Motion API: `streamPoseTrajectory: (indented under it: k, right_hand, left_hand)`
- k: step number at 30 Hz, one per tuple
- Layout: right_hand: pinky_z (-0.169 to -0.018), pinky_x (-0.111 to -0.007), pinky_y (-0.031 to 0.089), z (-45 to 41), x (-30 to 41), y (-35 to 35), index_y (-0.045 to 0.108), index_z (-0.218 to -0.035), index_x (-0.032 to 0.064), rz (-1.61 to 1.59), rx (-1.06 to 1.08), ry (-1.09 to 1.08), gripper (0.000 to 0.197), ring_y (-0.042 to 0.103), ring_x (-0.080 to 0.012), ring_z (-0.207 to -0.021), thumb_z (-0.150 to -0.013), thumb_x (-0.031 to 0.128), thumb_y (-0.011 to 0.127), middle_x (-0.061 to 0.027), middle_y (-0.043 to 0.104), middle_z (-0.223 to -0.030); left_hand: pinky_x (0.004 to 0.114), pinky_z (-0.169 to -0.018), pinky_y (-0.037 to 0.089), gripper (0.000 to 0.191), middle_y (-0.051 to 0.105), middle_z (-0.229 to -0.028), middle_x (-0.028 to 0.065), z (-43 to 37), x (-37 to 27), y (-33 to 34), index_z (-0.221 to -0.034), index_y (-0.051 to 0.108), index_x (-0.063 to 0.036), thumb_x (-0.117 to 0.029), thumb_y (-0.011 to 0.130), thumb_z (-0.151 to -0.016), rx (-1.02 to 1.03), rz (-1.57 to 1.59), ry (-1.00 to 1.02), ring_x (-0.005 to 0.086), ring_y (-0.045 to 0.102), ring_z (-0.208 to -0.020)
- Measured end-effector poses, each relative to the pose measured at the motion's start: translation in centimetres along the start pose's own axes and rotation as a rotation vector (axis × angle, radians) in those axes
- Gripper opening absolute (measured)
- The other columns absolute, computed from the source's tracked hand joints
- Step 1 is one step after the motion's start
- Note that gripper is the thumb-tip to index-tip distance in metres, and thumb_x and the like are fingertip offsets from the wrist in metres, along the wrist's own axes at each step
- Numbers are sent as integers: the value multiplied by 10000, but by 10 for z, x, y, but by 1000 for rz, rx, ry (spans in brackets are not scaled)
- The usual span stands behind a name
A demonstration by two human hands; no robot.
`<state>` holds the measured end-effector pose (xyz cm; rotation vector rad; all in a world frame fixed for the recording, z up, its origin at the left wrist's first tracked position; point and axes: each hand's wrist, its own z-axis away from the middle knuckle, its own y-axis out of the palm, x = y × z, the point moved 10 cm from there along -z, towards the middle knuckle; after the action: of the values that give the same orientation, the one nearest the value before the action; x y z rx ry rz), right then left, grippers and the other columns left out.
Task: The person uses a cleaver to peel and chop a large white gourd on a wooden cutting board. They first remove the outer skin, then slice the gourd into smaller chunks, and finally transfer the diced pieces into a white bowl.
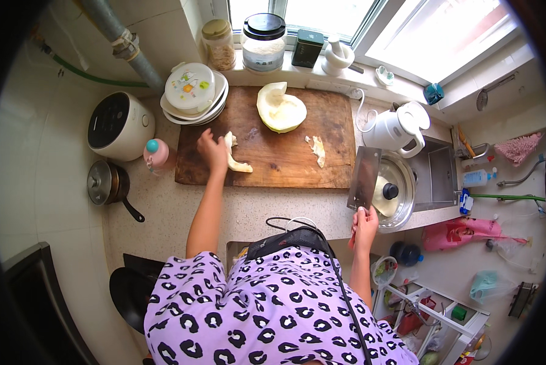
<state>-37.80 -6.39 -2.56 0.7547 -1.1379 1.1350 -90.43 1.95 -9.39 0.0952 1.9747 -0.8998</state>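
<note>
My right hand (pixel 365 226) grips the handle of a Chinese cleaver (pixel 363 182) at the right end of the counter. Its broad blade points away from me, beside the cutting board's right edge. My left hand (pixel 212 153) is over the left part of the wooden cutting board (pixel 273 164), fingers apart. Right beside it lies a curved pale strip of melon or gourd (pixel 240 167); whether they touch is unclear. Toward the back of the board sits a large hollowed, peeled piece of melon or gourd (pixel 282 109). A small heap of pale scraps (pixel 318 150) lies at the right.
Stacked plates and a lidded container (pixel 191 86) overlap the board's back left corner. A pink bottle (pixel 156 153) and rice cooker (pixel 120 125) stand left. At right are a white electric kettle (pixel 391 127), a clear round vessel with a black knob (pixel 390 190) and the sink (pixel 439 169).
</note>
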Motion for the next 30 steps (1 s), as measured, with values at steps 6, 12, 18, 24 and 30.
streamPoseTrajectory:
  k: [6, 12, 18, 24, 30]
  right_hand:
    - [-339, -188, 254, -10, 1, 17, 435, -804, 81, 39, 60, -7, 173, 345, -22, -395, -951, 106, 523, 28, 435, -550]
    - [-407, -183, 309, -11, -1, 31, 514, -916, 25, 124, 114, -71, 102, 393, -24, -473, -929, 110, 569, 30, 476, -600]
    - [-547, -316, 413, 0, 18, 28, 651, -1165, 194, 570, 12, -215, 351, 517, -120, -575, -817, 166, 688, -28, 529, -619]
    - [-595, -401, 461, 6, 27, 42, 684, -1086, 236, 719, 14, -343, 245, 626, -312, -671, -842, 259, 666, -131, 638, -715]
    - [-649, -414, 494, 3, 16, 43, 688, -1061, 183, 750, 35, -279, 235, 663, -343, -794, -847, 274, 654, -177, 682, -844]
  left_hand:
    - [448, -792, 493, 479, 629, -958, 219, 21, 46, 37, -1027, 616, 30, -323, 726, -722, 511, -145, -192, 380, 610, -900]
    - [337, -708, 541, 337, 641, -980, 96, 47, 37, 60, -1124, 556, 25, -69, 624, -808, 753, 362, -496, 207, 653, -856]
    - [289, -734, 543, 408, 623, -1023, 45, 93, -20, 75, -1193, 526, -36, -50, 649, -805, 1089, 499, -548, 147, 624, -927]
    - [315, -766, 549, 469, 629, -1074, 77, 135, -41, 121, -1217, 521, -36, -119, 691, -787, 1603, 243, -477, 165, 630, -948]
    - [331, -717, 560, 369, 647, -966, 94, 119, -18, 136, -1107, 591, 3, -227, 673, -831, 1495, 83, -471, 188, 642, -865]
